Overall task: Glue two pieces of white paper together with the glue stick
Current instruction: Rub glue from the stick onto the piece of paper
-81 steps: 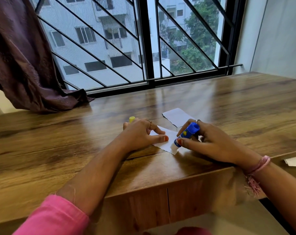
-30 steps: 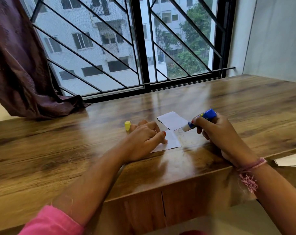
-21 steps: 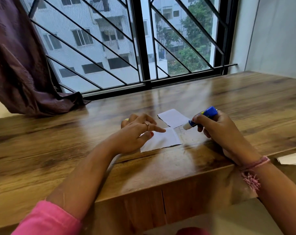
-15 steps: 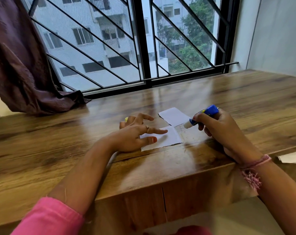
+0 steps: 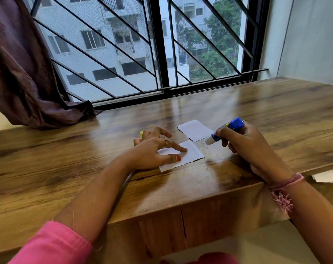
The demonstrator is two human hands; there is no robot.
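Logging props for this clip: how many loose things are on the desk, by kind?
White paper pieces: 3 (near piece, far piece, one at the right edge)
Glue stick: 1, held by the right hand
Yellow cap: 1, behind the left hand
Total: 5

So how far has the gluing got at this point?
Done: the yellow cap is off and lies on the table behind the left hand.
In hand: the right hand grips the open glue stick, tip clear of both sheets; left fingers rest on the near paper.
Left: the far paper lies apart, not yet joined.
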